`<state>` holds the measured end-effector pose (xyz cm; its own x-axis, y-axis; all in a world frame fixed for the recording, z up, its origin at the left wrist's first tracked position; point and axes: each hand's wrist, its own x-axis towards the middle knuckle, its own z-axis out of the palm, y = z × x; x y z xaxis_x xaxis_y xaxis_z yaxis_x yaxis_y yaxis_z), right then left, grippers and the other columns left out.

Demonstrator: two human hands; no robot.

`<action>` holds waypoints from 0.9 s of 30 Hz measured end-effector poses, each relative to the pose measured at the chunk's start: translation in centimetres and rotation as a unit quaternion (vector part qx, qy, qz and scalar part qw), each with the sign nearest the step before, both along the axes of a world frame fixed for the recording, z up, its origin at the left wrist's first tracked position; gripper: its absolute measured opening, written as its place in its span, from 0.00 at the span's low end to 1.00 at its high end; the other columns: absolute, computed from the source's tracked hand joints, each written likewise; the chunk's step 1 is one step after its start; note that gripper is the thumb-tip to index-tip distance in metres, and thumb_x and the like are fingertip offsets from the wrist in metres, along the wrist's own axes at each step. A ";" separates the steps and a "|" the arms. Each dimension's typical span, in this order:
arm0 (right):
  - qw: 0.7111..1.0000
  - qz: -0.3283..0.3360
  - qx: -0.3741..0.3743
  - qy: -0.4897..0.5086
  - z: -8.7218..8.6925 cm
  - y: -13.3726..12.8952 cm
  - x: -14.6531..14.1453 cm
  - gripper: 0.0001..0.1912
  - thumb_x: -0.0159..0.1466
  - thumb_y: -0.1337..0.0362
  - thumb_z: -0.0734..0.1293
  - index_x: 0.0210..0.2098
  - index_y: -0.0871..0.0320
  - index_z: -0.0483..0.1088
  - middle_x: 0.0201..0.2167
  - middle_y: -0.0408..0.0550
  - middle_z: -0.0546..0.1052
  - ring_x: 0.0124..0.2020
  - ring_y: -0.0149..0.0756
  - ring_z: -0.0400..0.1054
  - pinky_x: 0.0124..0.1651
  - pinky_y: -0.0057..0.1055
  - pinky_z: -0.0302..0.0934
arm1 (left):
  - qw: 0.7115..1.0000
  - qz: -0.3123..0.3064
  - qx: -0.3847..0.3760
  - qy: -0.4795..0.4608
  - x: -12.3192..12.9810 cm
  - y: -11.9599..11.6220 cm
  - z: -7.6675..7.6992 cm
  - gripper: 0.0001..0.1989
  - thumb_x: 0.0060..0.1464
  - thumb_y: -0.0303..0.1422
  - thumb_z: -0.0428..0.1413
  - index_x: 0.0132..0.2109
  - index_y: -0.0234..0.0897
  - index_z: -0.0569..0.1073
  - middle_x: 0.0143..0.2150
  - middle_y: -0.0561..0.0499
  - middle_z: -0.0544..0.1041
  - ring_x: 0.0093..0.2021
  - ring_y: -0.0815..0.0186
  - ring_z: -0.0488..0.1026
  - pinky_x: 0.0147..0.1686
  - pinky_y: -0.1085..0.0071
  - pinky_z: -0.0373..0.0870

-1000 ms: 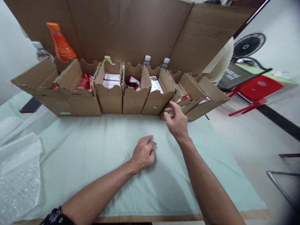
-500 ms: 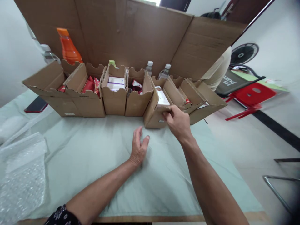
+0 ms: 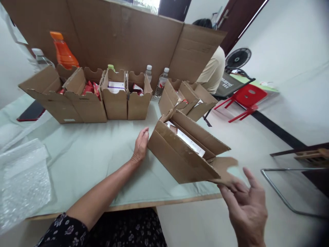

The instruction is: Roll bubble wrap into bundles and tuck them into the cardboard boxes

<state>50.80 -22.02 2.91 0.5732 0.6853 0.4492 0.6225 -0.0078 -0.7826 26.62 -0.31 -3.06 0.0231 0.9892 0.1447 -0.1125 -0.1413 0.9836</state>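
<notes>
An open cardboard box [image 3: 180, 154] sits turned at an angle on the cloth-covered table, its near right end by the table's edge. White packets [image 3: 191, 142] lie inside it. My right hand [image 3: 248, 202] grips the end flap of this box between thumb and fingers, with the index finger raised. Beside the box's far left corner is my left hand [image 3: 141, 142], fingers stretched out; whether it touches the cardboard I cannot tell. A row of similar boxes [image 3: 117, 107] stands behind, holding red packets [image 3: 89, 88] and a white pack [image 3: 116, 86].
More open boxes [image 3: 195, 113] stand at the right. Behind the row are an orange bottle [image 3: 64, 53], clear bottles [image 3: 161, 84] and a cardboard screen [image 3: 123, 41]. Bubble wrap [image 3: 25, 178] and a dark flat object [image 3: 31, 111] lie left. Beyond are a seated person [image 3: 213, 70] and red chair [image 3: 246, 99].
My right hand has pulled the box out of the row, towards me and to the right, turning it. My left hand has moved slightly left and up. The view has shifted right.
</notes>
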 end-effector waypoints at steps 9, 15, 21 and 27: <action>0.990 0.044 -0.122 0.047 -2.2 3.2 -4.5 0.28 0.59 0.44 0.72 0.52 0.53 0.70 0.47 0.52 0.79 0.40 0.46 0.76 0.41 0.43 0.72 | 0.999 -0.041 0.026 -0.018 -1.6 -3.5 1.7 0.28 0.68 0.52 0.46 0.59 0.35 0.74 0.59 0.42 0.79 0.66 0.52 0.69 0.66 0.57 0.63; 0.981 0.158 -0.105 0.025 -1.9 10.9 -7.3 0.23 0.60 0.48 0.70 0.48 0.55 0.70 0.42 0.51 0.79 0.35 0.42 0.74 0.41 0.43 0.72 | 0.996 0.087 0.014 -0.006 -7.2 -3.4 1.4 0.25 0.68 0.49 0.48 0.58 0.35 0.73 0.59 0.41 0.78 0.62 0.53 0.71 0.64 0.57 0.65; 0.959 0.278 -0.058 0.017 -2.9 19.8 -11.3 0.21 0.61 0.55 0.69 0.51 0.54 0.69 0.48 0.53 0.79 0.42 0.45 0.75 0.43 0.43 0.72 | 0.982 0.188 0.033 -0.001 -11.8 0.4 0.6 0.22 0.56 0.35 0.57 0.58 0.36 0.72 0.54 0.43 0.79 0.55 0.55 0.75 0.60 0.57 0.69; 0.960 0.277 -0.014 0.031 -5.0 24.2 -14.0 0.26 0.61 0.58 0.65 0.59 0.54 0.67 0.50 0.55 0.79 0.49 0.46 0.75 0.43 0.40 0.72 | 0.978 0.196 0.043 0.048 -13.5 3.2 -1.2 0.32 0.53 0.27 0.55 0.66 0.38 0.66 0.62 0.42 0.75 0.64 0.55 0.71 0.68 0.55 0.64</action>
